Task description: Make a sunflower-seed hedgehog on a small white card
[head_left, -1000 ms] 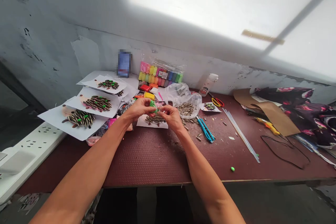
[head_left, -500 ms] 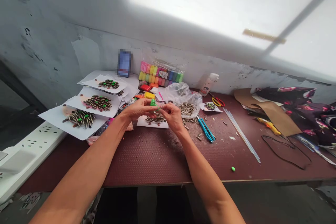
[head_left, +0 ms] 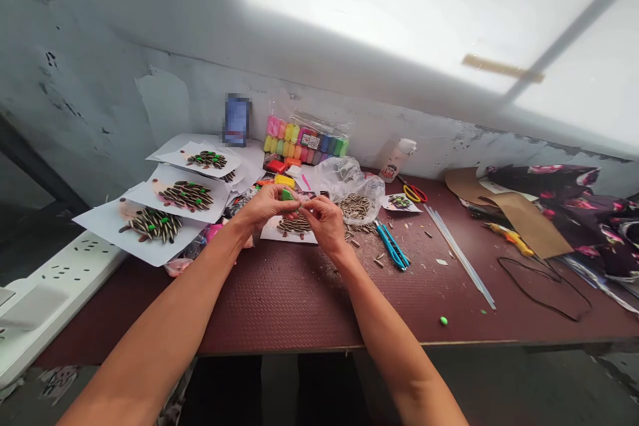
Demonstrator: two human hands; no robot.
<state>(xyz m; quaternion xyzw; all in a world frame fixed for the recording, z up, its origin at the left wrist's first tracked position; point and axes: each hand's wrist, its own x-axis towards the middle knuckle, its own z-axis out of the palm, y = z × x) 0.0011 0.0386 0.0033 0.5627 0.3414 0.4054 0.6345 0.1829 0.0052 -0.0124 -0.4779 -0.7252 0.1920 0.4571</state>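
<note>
Between the fingers of my left hand (head_left: 265,206) is a lump of green modelling clay (head_left: 287,195). My right hand (head_left: 323,218) is beside it, thumb and fingertips pinched together at the clay's right side; any small piece in that pinch is too small to make out. Below both hands lies a white card (head_left: 272,233) with a hedgehog picture covered in striped sunflower seeds, partly hidden by the hands. A clear plastic bag of sunflower seeds (head_left: 355,206) sits just right of my right hand. Several finished-looking hedgehog cards (head_left: 187,195) with green dots are stacked at the left.
A blue utility knife (head_left: 392,246), red-and-yellow scissors (head_left: 414,194) and clear glue sticks (head_left: 462,258) lie to the right. A green clay ball (head_left: 443,321) rests near the front edge. Behind are a clay pack (head_left: 307,140), a bottle (head_left: 398,160) and a phone (head_left: 236,121). A power strip (head_left: 60,286) borders the left.
The green clay's loose wrapping looks more folded down, and the lump shows smoother in my left fingers. My right hand has shifted slightly left and down. A small green speck now shows near the glue sticks.
</note>
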